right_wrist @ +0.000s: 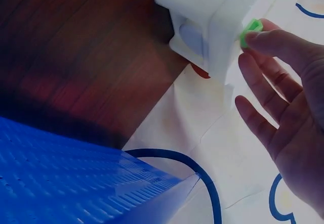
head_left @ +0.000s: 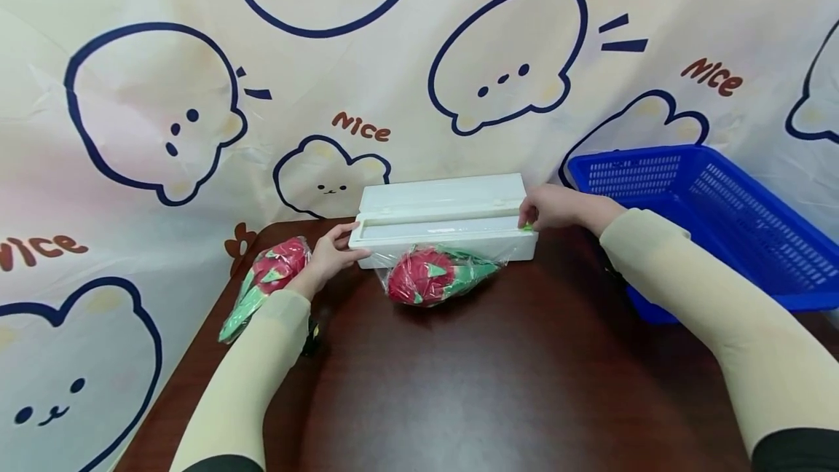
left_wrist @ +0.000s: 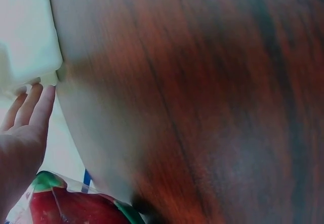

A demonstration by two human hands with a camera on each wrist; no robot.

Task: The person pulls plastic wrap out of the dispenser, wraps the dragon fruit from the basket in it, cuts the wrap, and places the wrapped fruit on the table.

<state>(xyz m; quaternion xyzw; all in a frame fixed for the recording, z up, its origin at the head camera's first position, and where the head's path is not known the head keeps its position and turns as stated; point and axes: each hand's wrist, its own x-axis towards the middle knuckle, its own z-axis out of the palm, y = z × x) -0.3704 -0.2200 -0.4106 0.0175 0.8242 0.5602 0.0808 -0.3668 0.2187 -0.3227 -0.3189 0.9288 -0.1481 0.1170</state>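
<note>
A white cling film dispenser lies at the table's back edge with its lid raised. My right hand pinches the small green slide cutter at the dispenser's right end, between thumb and index finger; its other fingers are spread apart. My left hand touches the dispenser's left end, its fingers nearly straight in the left wrist view. In front of the dispenser a red and green dragon fruit lies under clear film that reaches up to the dispenser. Left of my left hand lies another film-wrapped dragon fruit.
A blue plastic basket stands at the right, beside my right forearm. Behind the table hangs a pale cloth printed with cartoon bears. The dark brown table stretches toward me.
</note>
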